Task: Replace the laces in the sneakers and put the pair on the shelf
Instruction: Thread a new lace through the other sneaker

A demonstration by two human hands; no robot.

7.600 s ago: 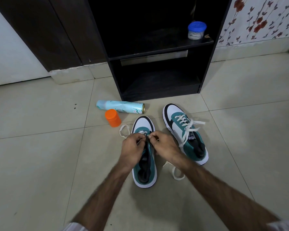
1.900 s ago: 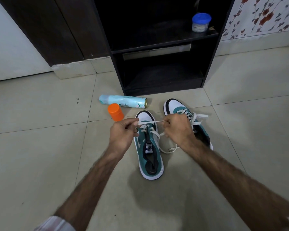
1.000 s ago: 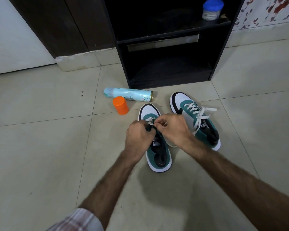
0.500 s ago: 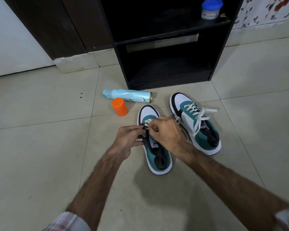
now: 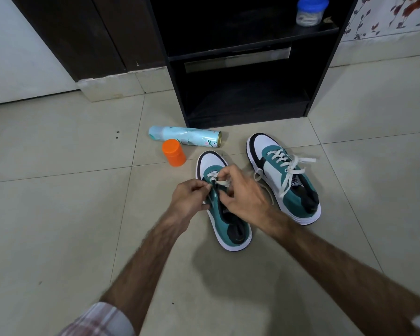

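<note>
Hands meet over the near sneaker, which sits flat on the tiled floor with its toe pointing away toward the black shelf. The left hand has its fingers curled and seems to pinch the edge of the shoe by the lace holes. The right hand has its fingers curled too, and it pinches the white lace near its tip.

The lace is only in the first holes near the toe, so most of this shoe is not laced yet. The next empty holes lie just under the fingertips and a bit closer to the person, along the long line of the shoe from toe to heel. Both hands are right at that spot, so I think the lace tip must go down and across into the next hole.

The far sneaker stands just beside the first, on its right. It already has its laces in and tied. Its toe points toward the shelf as well. A blue spray can lies on the floor near the shoes, with an orange cap touching or just beside it. A small jar with a blue lid stands on the upper shelf board.
</note>
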